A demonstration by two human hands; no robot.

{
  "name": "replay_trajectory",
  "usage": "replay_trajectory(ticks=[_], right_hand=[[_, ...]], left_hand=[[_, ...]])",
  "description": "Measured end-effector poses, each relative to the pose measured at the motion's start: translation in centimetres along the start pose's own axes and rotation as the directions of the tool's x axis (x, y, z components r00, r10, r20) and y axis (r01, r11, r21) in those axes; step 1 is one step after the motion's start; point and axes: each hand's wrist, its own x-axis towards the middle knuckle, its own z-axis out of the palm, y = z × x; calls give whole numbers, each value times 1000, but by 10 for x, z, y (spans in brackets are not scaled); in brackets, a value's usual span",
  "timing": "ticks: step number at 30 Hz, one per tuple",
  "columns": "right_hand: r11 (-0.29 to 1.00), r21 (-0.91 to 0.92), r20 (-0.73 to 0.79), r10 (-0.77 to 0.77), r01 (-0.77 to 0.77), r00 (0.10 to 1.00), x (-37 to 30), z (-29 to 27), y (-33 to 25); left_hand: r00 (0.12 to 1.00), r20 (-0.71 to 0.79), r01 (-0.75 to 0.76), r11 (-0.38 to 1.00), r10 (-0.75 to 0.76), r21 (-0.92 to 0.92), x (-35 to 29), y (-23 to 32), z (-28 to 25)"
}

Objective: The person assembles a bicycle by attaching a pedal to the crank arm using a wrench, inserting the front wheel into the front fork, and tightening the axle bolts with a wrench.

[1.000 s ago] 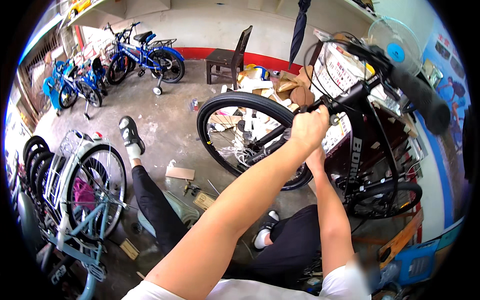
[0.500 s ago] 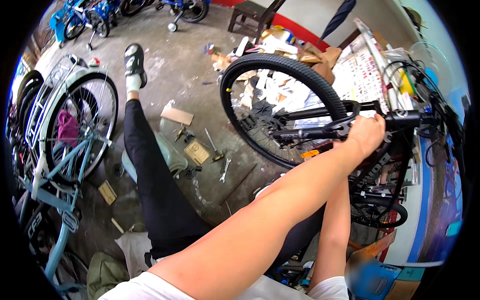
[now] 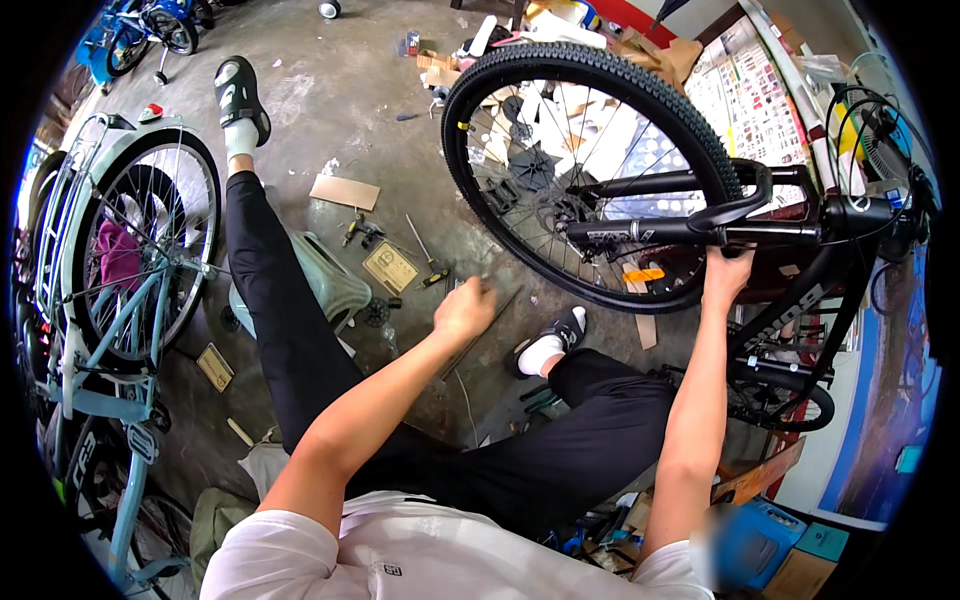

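Observation:
A black bicycle stands tilted at the right, its knobbly front wheel toward the middle. My right hand grips the underside of the black suspension fork, near its arch; most of those fingers are hidden behind the fork. Over the floor in the middle, apart from the bicycle, my left hand is closed with curled fingers. Whether something small is in it I cannot make out. Below the wheel, an orange reflector shows among the spokes.
On the floor lie a screwdriver, a small printed box and a flat piece of cardboard. A pale blue bicycle stands at the left. Paper and packaging pile behind the wheel. A blue case sits at the lower right.
My left hand has left the fork and swung left over the floor. My right hand stays at the fork, now in plain sight. The view has shifted slightly.

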Motion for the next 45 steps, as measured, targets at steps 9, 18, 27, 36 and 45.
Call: replay_trajectory(ticks=[9, 18, 27, 36, 45], right_hand=[[977, 175, 86, 105, -119, 991, 0, -2, -13], [909, 416, 168, -49, -25, 985, -4, -6, -22], [934, 265, 72, -266, 239, 961, -9, 6, -68], [939, 103, 21, -331, 327, 944, -9, 7, -70], [946, 51, 14, -321, 320, 947, -10, 10, -78]], left_hand=[[992, 123, 49, 995, -38, -89, 8, -43, 35], [983, 170, 100, 985, -76, -139, 17, -54, 34], [982, 31, -184, 981, 186, -64, 31, -42, 21], [994, -53, -110, 778, 98, -618, 76, -7, -10], [997, 79, 79, 27, -1, -996, 108, 15, -30]])
